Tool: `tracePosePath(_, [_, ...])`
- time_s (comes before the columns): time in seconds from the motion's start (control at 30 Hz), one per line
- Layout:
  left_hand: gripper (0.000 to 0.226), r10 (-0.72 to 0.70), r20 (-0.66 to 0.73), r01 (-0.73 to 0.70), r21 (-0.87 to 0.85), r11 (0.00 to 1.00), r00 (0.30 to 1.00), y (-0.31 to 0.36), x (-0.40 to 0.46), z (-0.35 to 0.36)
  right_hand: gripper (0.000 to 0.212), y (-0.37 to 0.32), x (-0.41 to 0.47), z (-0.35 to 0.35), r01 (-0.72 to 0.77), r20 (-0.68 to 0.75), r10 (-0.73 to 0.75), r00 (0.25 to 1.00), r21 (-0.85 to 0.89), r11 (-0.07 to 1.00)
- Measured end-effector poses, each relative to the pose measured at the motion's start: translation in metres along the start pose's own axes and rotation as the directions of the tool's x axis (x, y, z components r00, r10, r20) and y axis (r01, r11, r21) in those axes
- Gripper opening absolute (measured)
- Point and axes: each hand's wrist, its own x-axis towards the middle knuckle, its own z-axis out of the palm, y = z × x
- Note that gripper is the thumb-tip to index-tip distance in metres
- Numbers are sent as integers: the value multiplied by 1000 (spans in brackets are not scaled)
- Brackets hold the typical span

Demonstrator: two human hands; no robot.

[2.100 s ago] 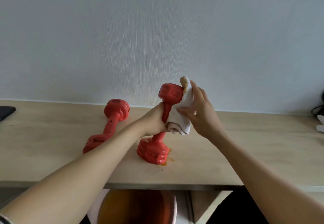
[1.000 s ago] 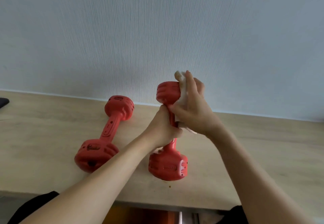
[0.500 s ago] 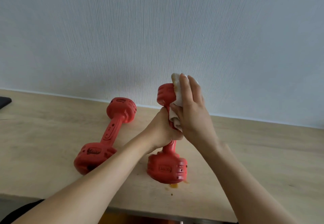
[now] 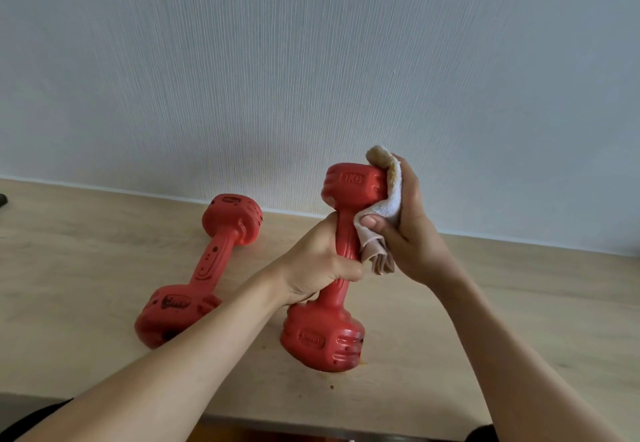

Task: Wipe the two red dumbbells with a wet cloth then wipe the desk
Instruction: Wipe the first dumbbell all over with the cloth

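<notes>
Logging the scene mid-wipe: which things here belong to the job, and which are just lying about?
Job:
- upright dumbbell, gripped at its handle by the left hand
- white cloth, pressed to its top head by the right hand
- lying dumbbell, flat on the desk
- wooden desk, with orange specks by the upright dumbbell's base

Lying about:
- dark object at the left edge, too cut off to name

Single view, head-worn, wide-angle. Looks forward and slightly down across wooden desk (image 4: 519, 320) toward pale textured wall (image 4: 311, 60) at 12 o'clock. Close range: forearms enter from 5 and 7 o'clock. Desk front edge along bottom. No second view.
</notes>
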Motion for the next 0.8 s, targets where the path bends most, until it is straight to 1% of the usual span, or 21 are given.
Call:
tracePosePath(0.07, [42, -45, 37, 45, -6, 999, 998, -3, 0, -2, 75, 0, -2, -4, 0, 16, 0, 1000, -9, 1000])
tracePosePath(0.13, [40, -87, 43, 85, 47, 995, 995, -3, 0, -4, 72, -1, -4, -7, -31, 27, 32, 999, -22, 999])
tracePosePath(0.17, [38, -101, 38, 96, 113, 989, 994, 0, 1, -5, 70, -3, -4, -9, -56, 23, 57, 998, -37, 998])
tracePosePath(0.23, [31, -116, 12, 106, 308, 945, 993, 9, 6, -6, 68, -10, -4, -11, -89, 0, 89, 996, -96, 991])
tracePosePath(0.27, [28, -113, -29, 114, 420, 900, 993, 13, 8, -6, 66, -15, -3, -10, -86, -18, 84, 996, -142, 986])
tracePosePath(0.33, [21, -60, -160, 146, 603, 784, 985, 16, 11, -4, 68, -26, -1, -2, -67, -63, 53, 997, -242, 968])
tracePosePath(0.37, [19, -20, -226, 166, 649, 742, 974, 15, 10, -2, 69, -32, 0, 5, -64, -88, 40, 995, -296, 953])
tracePosePath(0.4, [19, 21, -274, 175, 668, 723, 962, 12, 9, 0, 70, -37, 1, 14, -71, -115, 32, 993, -357, 931])
tracePosePath(0.43, [23, 56, -301, 167, 664, 728, 952, 8, 8, 2, 71, -41, 3, 22, -83, -141, 25, 990, -421, 903])
tracePosePath(0.47, [25, 72, -315, 154, 636, 756, 946, 4, 7, 4, 72, -44, 4, 30, -92, -163, 15, 986, -474, 876])
tracePosePath(0.53, [20, 74, -313, 116, 548, 829, 947, -2, 9, 3, 73, -44, 6, 35, -75, -167, -11, 986, -500, 863])
tracePosePath(0.57, [16, 81, -302, 90, 511, 855, 950, -4, 10, 1, 72, -41, 6, 34, -51, -141, -16, 990, -458, 888])
tracePosePath(0.63, [17, 78, -270, 60, 469, 881, 960, -8, 10, -5, 69, -29, 3, 24, -11, -68, -11, 998, -313, 950])
tracePosePath(0.7, [29, 34, -239, 74, 430, 900, 971, -11, 9, -9, 70, -16, -1, 11, 30, -7, -33, 999, -220, 975])
tracePosePath(0.73, [36, 8, -222, 83, 398, 914, 975, -11, 8, -10, 71, -12, -2, 7, 45, 14, -43, 999, -198, 979])
tracePosePath(0.8, [41, -14, -180, 72, 321, 944, 984, -9, 6, -10, 71, -7, -3, 2, 53, 29, -49, 998, -177, 983])
